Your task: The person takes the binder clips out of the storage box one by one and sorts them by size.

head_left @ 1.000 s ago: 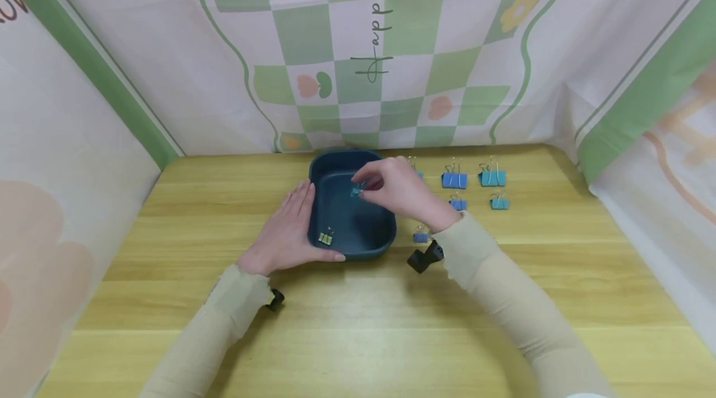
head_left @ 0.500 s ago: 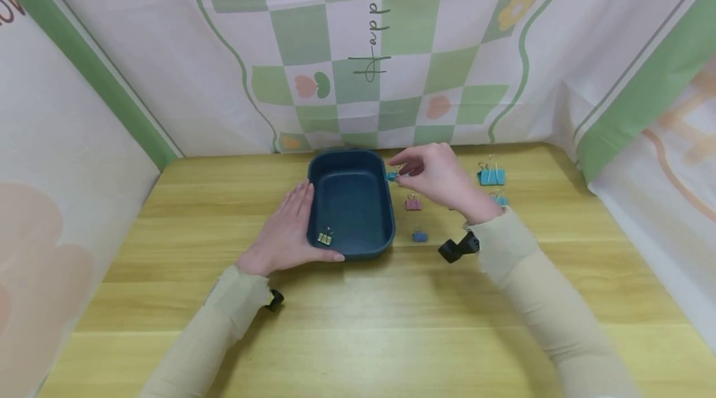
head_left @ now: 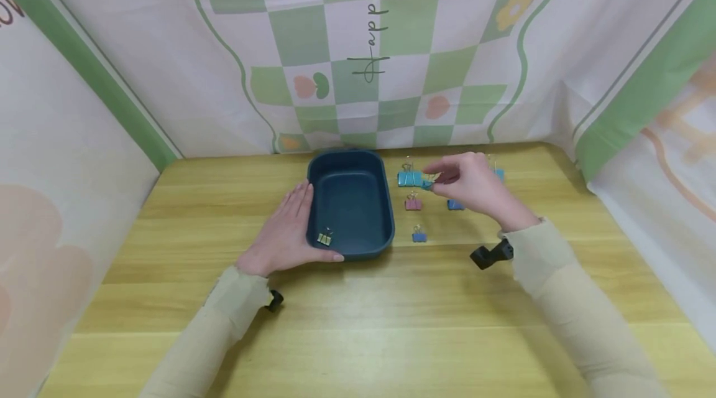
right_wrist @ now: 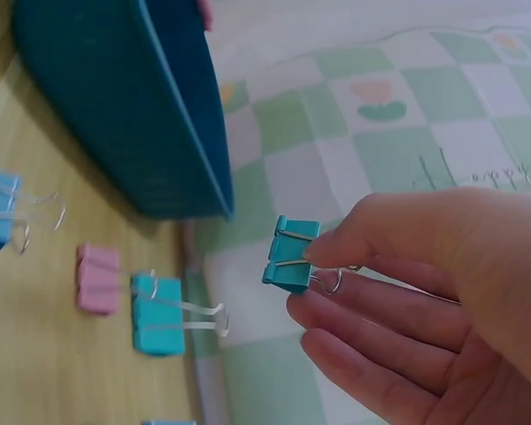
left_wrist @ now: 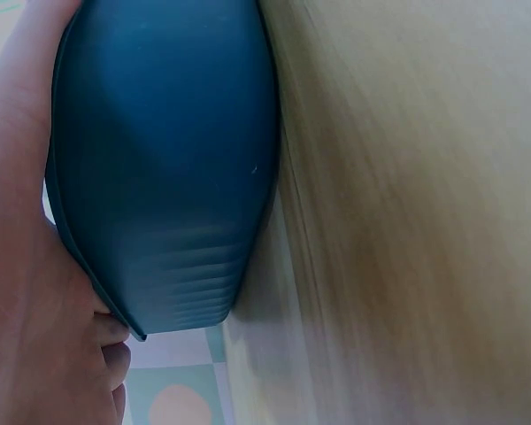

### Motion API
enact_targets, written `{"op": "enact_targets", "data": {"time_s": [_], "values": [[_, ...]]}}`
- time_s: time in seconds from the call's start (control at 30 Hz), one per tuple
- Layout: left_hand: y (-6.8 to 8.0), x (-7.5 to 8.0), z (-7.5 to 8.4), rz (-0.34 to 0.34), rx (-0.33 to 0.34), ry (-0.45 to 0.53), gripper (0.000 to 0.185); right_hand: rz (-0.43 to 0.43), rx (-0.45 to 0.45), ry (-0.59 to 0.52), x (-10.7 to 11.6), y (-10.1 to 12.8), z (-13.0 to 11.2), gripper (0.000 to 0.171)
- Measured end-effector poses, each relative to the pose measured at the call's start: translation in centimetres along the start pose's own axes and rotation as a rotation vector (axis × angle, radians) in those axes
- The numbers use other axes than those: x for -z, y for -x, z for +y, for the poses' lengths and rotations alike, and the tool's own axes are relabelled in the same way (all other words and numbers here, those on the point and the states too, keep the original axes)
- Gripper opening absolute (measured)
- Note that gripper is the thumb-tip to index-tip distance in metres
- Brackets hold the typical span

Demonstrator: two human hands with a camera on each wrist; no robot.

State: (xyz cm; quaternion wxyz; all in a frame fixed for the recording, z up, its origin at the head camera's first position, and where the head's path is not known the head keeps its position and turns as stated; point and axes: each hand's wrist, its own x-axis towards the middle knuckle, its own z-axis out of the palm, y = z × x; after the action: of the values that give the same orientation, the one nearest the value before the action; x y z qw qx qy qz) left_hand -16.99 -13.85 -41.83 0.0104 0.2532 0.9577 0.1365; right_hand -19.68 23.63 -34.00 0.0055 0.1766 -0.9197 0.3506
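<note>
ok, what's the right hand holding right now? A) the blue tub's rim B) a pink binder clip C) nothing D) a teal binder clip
D: the right hand pinches a teal binder clip by its wire handle, held in the air apart from the blue tub; the pink clip lies untouched on the table.

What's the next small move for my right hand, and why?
Probably lower it onto the table: the right hand pinches the small teal clip in mid-air, right of the bin, just beside the large teal clip lying there.
</note>
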Motion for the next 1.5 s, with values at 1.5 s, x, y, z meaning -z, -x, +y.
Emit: {"op": "enact_targets", "data": {"time_s": [1.5], "values": [[0.0,0.0,0.0,0.006,0.002,0.001,0.150,-0.233,-0.089,0.009,-0.9,5.7,7.3,0.035]]}}
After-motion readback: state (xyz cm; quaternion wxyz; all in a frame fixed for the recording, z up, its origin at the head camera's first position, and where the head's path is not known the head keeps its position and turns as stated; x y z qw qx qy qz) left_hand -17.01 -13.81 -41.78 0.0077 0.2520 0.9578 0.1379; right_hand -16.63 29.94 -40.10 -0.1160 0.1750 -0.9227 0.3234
